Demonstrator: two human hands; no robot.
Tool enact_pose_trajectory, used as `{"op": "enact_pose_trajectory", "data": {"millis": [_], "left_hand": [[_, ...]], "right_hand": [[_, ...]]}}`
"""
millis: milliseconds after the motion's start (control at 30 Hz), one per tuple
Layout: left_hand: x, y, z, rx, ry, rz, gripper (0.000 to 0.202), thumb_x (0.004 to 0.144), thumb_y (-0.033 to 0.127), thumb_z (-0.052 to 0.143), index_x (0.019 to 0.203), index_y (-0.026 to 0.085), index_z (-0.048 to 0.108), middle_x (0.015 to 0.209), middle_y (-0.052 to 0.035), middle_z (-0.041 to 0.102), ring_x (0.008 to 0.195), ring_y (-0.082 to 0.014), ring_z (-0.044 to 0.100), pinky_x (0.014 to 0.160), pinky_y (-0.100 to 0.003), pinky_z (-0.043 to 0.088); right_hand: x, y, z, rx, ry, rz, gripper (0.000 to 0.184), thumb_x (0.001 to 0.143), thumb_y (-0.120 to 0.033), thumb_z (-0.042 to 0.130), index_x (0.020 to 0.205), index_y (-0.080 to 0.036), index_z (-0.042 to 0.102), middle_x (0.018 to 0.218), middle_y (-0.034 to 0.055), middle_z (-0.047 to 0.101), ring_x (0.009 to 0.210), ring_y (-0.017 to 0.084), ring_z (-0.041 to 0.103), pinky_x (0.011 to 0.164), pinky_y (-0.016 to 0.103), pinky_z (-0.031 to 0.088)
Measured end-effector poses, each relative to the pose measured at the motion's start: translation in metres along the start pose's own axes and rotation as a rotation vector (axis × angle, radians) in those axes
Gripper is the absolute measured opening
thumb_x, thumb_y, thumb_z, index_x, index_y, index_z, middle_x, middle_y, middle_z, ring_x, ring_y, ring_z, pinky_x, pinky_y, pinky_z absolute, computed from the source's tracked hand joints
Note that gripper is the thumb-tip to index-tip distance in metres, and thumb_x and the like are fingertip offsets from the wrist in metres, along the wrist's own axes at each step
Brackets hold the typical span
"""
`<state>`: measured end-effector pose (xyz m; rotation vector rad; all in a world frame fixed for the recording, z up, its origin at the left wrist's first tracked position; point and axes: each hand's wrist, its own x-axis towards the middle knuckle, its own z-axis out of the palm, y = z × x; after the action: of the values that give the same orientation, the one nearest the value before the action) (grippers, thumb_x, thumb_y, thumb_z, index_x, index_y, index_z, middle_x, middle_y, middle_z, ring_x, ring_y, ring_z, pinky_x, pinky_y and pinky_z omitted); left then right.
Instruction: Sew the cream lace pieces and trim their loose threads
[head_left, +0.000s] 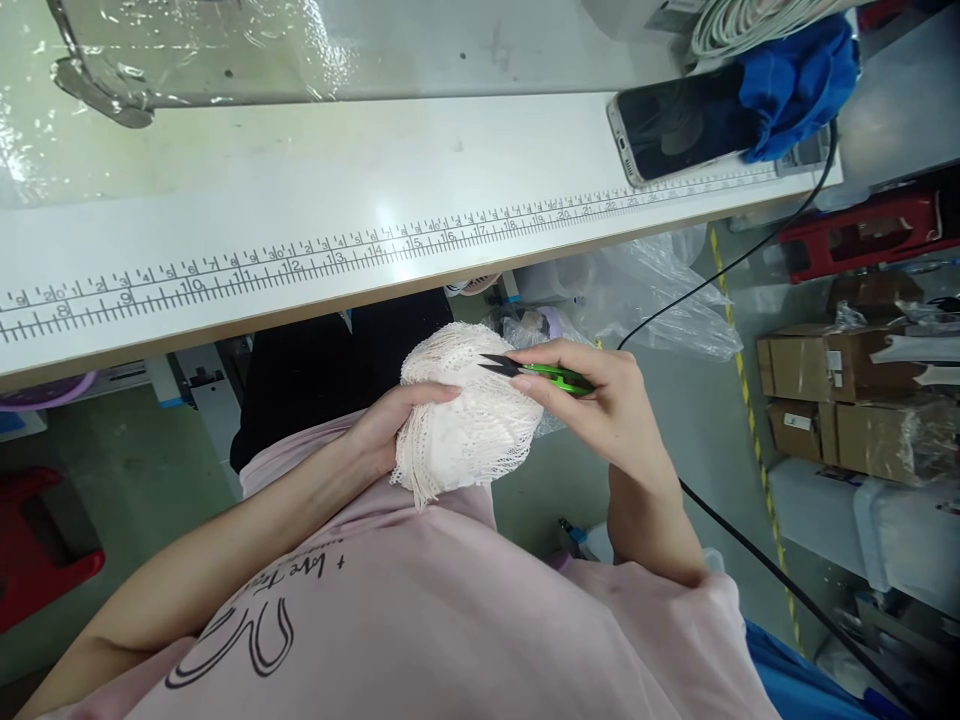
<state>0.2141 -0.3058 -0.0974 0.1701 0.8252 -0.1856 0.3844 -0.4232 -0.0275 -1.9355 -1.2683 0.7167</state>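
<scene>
A bundle of cream lace fabric is held up in front of my body, below the table edge. My left hand grips it from the left side, the thumb lying over the top and the other fingers hidden beneath. In my right hand is a pair of green thread snips, pinched between thumb and fingers. Their dark blades point left and lie over the upper right part of the lace; whether they touch it I cannot tell. Loose strands hang from the bundle's lower edge.
The white table has a printed ruler along its front edge. On its right end lie a phone, a blue cloth and a coil of white cord. A black cable crosses at right, near cardboard boxes. Red stools stand on the floor.
</scene>
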Motion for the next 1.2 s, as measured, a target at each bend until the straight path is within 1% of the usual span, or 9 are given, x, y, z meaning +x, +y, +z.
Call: {"op": "enact_pose_trajectory", "data": {"millis": [200,333,400,567,700,900,967,1100,1200], "left_hand": [[-0.0006,0.0010,0.0007,-0.001,0.015,0.005,0.038,0.079,0.013,0.068,0.117,0.009,0.067,0.106,-0.0128,0.076,0.096,-0.0261,0.073,0.081,-0.034,0.061],[-0.0008,0.0009,0.0018,0.015,0.001,-0.005,0.038,0.078,0.012,0.069,0.116,0.009,0.067,0.105,-0.0125,0.077,0.095,-0.0260,0.073,0.080,-0.033,0.061],[-0.0013,0.0005,0.0018,0.019,-0.020,-0.007,0.038,0.078,0.012,0.070,0.116,0.010,0.067,0.105,-0.0121,0.077,0.096,-0.0259,0.073,0.081,-0.033,0.061],[-0.0017,-0.0006,0.0004,0.039,-0.032,-0.015,0.044,0.078,0.014,0.071,0.121,0.010,0.065,0.109,-0.0126,0.076,0.101,-0.0265,0.072,0.083,-0.032,0.060],[-0.0007,-0.0015,-0.0005,0.051,-0.049,-0.039,0.049,0.077,0.015,0.071,0.125,0.009,0.063,0.112,-0.0139,0.075,0.106,-0.0293,0.070,0.087,-0.036,0.058],[0.0003,-0.0016,-0.0007,0.052,-0.038,-0.036,0.051,0.077,0.016,0.072,0.126,0.008,0.062,0.111,-0.0142,0.075,0.105,-0.0289,0.070,0.086,-0.035,0.058],[0.0004,-0.0013,-0.0007,0.052,-0.042,-0.031,0.050,0.077,0.016,0.072,0.126,0.008,0.063,0.110,-0.0140,0.075,0.105,-0.0285,0.070,0.086,-0.035,0.059],[0.0004,-0.0013,0.0002,0.060,-0.033,-0.010,0.051,0.078,0.013,0.071,0.128,0.009,0.062,0.109,-0.0139,0.075,0.103,-0.0278,0.071,0.085,-0.035,0.059],[0.0002,-0.0021,0.0008,0.073,-0.018,0.009,0.055,0.077,0.013,0.071,0.130,0.010,0.060,0.111,-0.0145,0.075,0.103,-0.0282,0.071,0.088,-0.036,0.058]], "right_hand": [[-0.0021,-0.0017,-0.0083,-0.018,0.029,0.033,0.015,0.088,-0.031,0.070,0.096,-0.021,0.076,0.071,-0.0009,0.069,0.048,0.007,0.041,0.046,0.024,0.034],[-0.0013,-0.0013,-0.0105,0.024,-0.046,0.056,0.016,0.088,-0.032,0.070,0.095,-0.019,0.077,0.071,-0.0003,0.070,0.047,0.006,0.037,0.045,0.024,0.031],[-0.0002,-0.0011,-0.0103,0.044,-0.062,0.056,0.017,0.088,-0.032,0.069,0.095,-0.019,0.077,0.073,0.0001,0.071,0.047,0.006,0.037,0.045,0.024,0.031],[0.0027,-0.0005,-0.0092,0.085,-0.071,0.052,0.017,0.088,-0.033,0.069,0.096,-0.020,0.077,0.073,0.0006,0.072,0.049,0.007,0.039,0.045,0.024,0.030],[0.0044,0.0006,-0.0083,0.101,-0.086,0.063,0.018,0.087,-0.033,0.070,0.095,-0.020,0.077,0.073,0.0011,0.071,0.048,0.008,0.039,0.045,0.024,0.030],[0.0040,0.0022,-0.0065,0.128,-0.059,0.051,0.017,0.087,-0.035,0.070,0.092,-0.020,0.078,0.068,0.0009,0.070,0.047,0.008,0.040,0.044,0.025,0.030],[0.0030,0.0025,-0.0057,0.141,-0.049,0.048,0.016,0.087,-0.033,0.071,0.092,-0.020,0.078,0.070,0.0010,0.071,0.048,0.008,0.042,0.045,0.025,0.031],[0.0005,0.0035,-0.0031,0.155,0.014,0.053,0.014,0.086,-0.031,0.071,0.093,-0.020,0.077,0.076,0.0023,0.073,0.055,0.010,0.052,0.048,0.024,0.036],[-0.0019,0.0045,-0.0013,0.146,0.072,0.058,0.014,0.086,-0.031,0.072,0.093,-0.020,0.077,0.074,0.0017,0.072,0.055,0.010,0.053,0.048,0.024,0.037]]}}
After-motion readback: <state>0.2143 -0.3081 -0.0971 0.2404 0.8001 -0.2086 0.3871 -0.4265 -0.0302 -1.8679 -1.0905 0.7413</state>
